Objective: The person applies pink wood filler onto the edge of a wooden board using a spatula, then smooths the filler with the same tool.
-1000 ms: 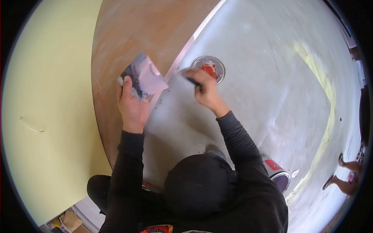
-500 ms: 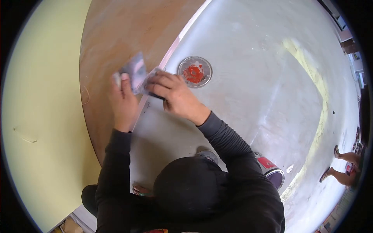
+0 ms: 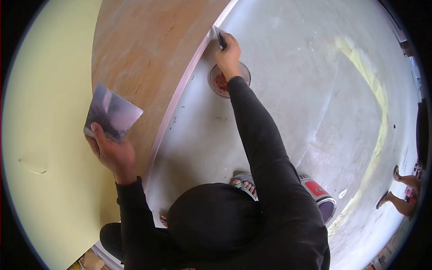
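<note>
The person is crouching on the pale floor point(image 3: 306, 90) beside a large wooden board point(image 3: 144, 49) and is reaching far forward with the right hand point(image 3: 228, 56). Its grip is pinching the dark handle of a small putty knife point(image 3: 220, 38), fingers pressed together around it. The blade is touching the pink strip point(image 3: 180, 90) running along the board's edge, near the top of the view. The left hand point(image 3: 110, 150) is hanging back near the yellow wall point(image 3: 45, 112). Its grip is clamping a flat metal plate point(image 3: 112, 112) by the lower corner, thumb on top, and the smeared face is tilting up, well apart from the knife. A round lid point(image 3: 216, 83) holding red paste is lying on the floor just beside the strip, partly hidden under the right forearm. A can point(image 3: 320, 200) with a red label is standing near the person's sandalled foot point(image 3: 245, 180), and another person's feet point(image 3: 398, 198) are showing at the far right. Judging from this, the step in hand is working paste along the edge strip. It is probably going best with the blade lying at a low angle, pressing evenly and drawing along the strip, not across it, so the paste is filling and not ridging. The arm is stretching nearly straight, so shifting the body closer would likely be giving steadier pressure. Bringing the plate nearer the knife would be making reloading shorter, and the sleeve should be staying clear of the red paste below it.
</note>
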Demonstrator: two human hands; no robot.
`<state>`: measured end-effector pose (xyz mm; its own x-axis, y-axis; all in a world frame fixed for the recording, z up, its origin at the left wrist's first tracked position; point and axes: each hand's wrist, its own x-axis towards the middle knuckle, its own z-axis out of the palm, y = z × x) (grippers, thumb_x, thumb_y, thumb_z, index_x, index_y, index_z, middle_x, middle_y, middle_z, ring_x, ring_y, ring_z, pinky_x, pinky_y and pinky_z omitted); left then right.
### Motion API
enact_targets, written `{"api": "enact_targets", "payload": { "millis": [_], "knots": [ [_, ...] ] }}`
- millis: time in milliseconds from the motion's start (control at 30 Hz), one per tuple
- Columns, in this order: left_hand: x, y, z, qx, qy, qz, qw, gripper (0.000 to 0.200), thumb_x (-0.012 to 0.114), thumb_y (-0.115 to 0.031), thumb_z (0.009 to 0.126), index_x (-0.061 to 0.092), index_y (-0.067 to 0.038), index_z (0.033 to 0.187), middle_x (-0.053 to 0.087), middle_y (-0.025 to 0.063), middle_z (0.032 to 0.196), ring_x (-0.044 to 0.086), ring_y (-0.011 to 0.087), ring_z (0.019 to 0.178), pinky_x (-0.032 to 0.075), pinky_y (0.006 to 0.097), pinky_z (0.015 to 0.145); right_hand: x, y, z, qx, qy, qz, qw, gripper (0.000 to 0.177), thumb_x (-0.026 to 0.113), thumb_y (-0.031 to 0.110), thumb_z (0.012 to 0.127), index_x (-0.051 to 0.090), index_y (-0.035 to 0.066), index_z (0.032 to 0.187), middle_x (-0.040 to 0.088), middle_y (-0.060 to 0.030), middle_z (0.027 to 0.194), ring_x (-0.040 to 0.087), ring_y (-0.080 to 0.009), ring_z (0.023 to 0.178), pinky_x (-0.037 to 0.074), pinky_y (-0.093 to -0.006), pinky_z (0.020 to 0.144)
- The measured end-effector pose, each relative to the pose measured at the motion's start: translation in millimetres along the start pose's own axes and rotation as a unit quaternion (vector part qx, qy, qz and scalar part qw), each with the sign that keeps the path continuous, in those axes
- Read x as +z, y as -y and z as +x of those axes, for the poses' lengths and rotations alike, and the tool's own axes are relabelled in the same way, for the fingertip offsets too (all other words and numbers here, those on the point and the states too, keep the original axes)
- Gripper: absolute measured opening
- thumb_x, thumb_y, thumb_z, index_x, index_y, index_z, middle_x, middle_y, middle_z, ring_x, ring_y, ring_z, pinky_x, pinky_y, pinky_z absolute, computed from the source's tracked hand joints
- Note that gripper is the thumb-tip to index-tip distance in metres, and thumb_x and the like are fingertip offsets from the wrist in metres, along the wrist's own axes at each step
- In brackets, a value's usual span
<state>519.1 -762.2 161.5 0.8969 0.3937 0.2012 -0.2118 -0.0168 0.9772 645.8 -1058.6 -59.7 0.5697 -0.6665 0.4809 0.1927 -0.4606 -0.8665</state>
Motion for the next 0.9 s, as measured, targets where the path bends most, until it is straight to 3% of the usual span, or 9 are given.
{"api": "enact_targets", "payload": {
  "millis": [300,367,400,433,467,533,733,800,900],
  "knots": [
    [-1.0,-1.1,-0.8,-0.015,0.015,-0.053,0.998,0.051,0.052,-0.028,0.102,0.036,-0.005,0.144,0.042,0.0120,0.144,0.046,0.0256,0.128,0.042,0.0378,0.105,10.7,41.0,-51.8,-0.020,0.016,0.092,0.995,0.050,0.050,-0.009,0.070,0.065,0.001,0.116,0.065,-0.0186,0.115,0.062,-0.0322,0.114,0.047,-0.0370,0.099],
    [-7.2,5.9,0.9,-0.027,0.009,-0.074,0.997,0.050,0.052,-0.027,0.101,0.038,-0.005,0.143,0.043,0.0128,0.144,0.047,0.0266,0.127,0.043,0.0373,0.104,-13.7,45.5,-42.3,0.109,0.076,0.198,0.971,0.052,0.046,-0.010,0.073,0.064,0.001,0.120,0.067,-0.0148,0.112,0.062,-0.0259,0.113,0.048,-0.0327,0.096],
    [-25.7,20.6,5.5,0.162,0.055,0.235,0.957,0.049,0.053,-0.027,0.101,0.039,-0.004,0.142,0.044,0.0128,0.142,0.049,0.0268,0.126,0.043,0.0369,0.103,-2.2,10.5,-32.3,0.060,0.008,0.130,0.990,0.053,0.041,-0.009,0.075,0.063,0.001,0.122,0.068,-0.0123,0.106,0.064,-0.0175,0.095,0.050,-0.0281,0.081],
    [-37.0,27.4,7.7,0.331,0.095,0.513,0.786,0.048,0.053,-0.027,0.101,0.041,-0.004,0.141,0.046,0.0128,0.140,0.050,0.0271,0.124,0.044,0.0365,0.102,-4.5,3.8,-18.9,0.064,0.008,0.130,0.989,0.053,0.041,-0.009,0.075,0.063,0.001,0.122,0.068,-0.0123,0.106,0.064,-0.0175,0.095,0.050,-0.0281,0.081],
    [-31.6,24.5,5.8,0.332,0.095,0.515,0.785,0.048,0.053,-0.027,0.101,0.041,-0.004,0.141,0.046,0.0128,0.140,0.050,0.0271,0.124,0.044,0.0365,0.102,-8.9,3.5,-2.7,0.137,0.026,0.142,0.980,0.052,0.041,-0.008,0.075,0.064,0.001,0.121,0.067,-0.0119,0.102,0.061,-0.0148,0.086,0.048,-0.0269,0.073],
    [-13.9,17.5,0.5,-0.010,0.037,0.078,0.996,0.050,0.057,-0.022,0.099,0.039,-0.001,0.141,0.044,0.0121,0.143,0.046,0.0265,0.130,0.043,0.0367,0.105,-3.4,-2.9,20.2,0.205,0.045,0.157,0.965,0.051,0.040,-0.008,0.075,0.064,0.001,0.119,0.067,-0.0114,0.097,0.058,-0.0121,0.076,0.046,-0.0258,0.066],
    [-11.5,14.7,-0.5,-0.115,0.045,-0.052,0.991,0.051,0.055,-0.026,0.100,0.039,-0.001,0.141,0.041,0.0129,0.145,0.046,0.0273,0.130,0.042,0.0370,0.105,14.0,3.8,4.4,0.213,0.070,0.140,0.964,0.050,0.038,-0.009,0.074,0.065,0.000,0.114,0.064,-0.0076,0.090,0.053,-0.0111,0.071,0.044,-0.0263,0.063],
    [-22.5,33.9,3.4,-0.113,0.044,-0.021,0.992,0.048,0.055,-0.028,0.100,0.041,-0.006,0.140,0.045,0.0096,0.141,0.048,0.0254,0.127,0.044,0.0403,0.101,10.8,19.2,-15.5,0.216,0.086,0.130,0.964,0.049,0.042,-0.008,0.072,0.065,0.002,0.114,0.070,-0.0163,0.101,0.066,-0.0266,0.094,0.050,-0.0341,0.088],
    [-16.1,32.2,-0.5,-0.159,0.037,-0.027,0.986,0.045,0.055,-0.029,0.100,0.042,-0.012,0.139,0.050,0.0062,0.137,0.050,0.0237,0.124,0.046,0.0456,0.097,19.5,25.8,-53.9,0.182,0.071,0.163,0.967,0.051,0.037,-0.013,0.073,0.065,0.001,0.114,0.064,-0.0062,0.098,0.054,-0.0130,0.079,0.045,-0.0246,0.071]
  ]
}}
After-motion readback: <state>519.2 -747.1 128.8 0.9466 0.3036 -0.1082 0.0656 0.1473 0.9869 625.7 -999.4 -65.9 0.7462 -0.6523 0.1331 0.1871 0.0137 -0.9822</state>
